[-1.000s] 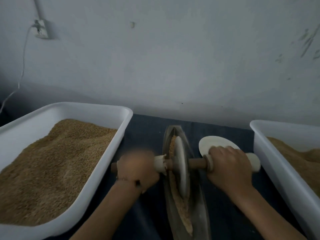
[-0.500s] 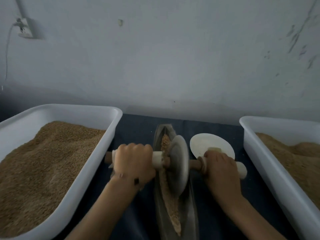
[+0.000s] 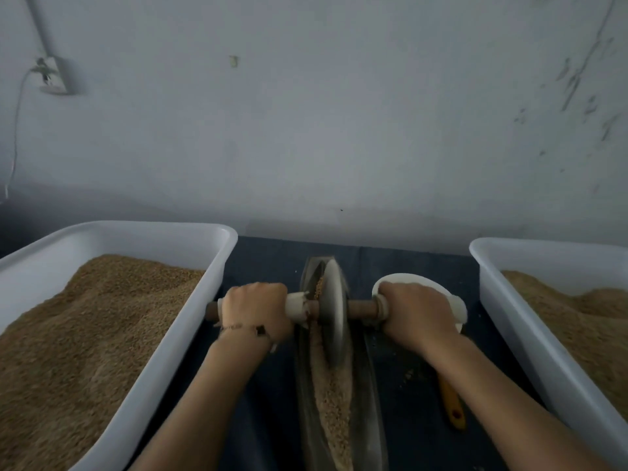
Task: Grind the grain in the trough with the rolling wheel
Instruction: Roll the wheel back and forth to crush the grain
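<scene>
One wheel [image 3: 334, 312] is standing upright in the far half of the single trough [image 3: 370, 396], which is lying between two white tubs, the left tub [image 3: 190, 321] and the right tub [image 3: 509, 321], both holding grain. The left hand [image 3: 256, 309] and right hand [image 3: 416, 312] are each clenching their fingers around one end of the axle [image 3: 362, 309]. Grain [image 3: 334, 402] is lying along the near trough, one white dish [image 3: 404, 278] is sitting behind the right hand, and one yellow handle [image 3: 452, 404] is lying on the desk [image 3: 272, 402].

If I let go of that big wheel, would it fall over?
Probably it would tip. The rolling wheel is a thin disc standing on edge in the narrow trough, steadied by the left hand and right hand. It looks stone-like, likely heavy, and rolls easily.
</scene>
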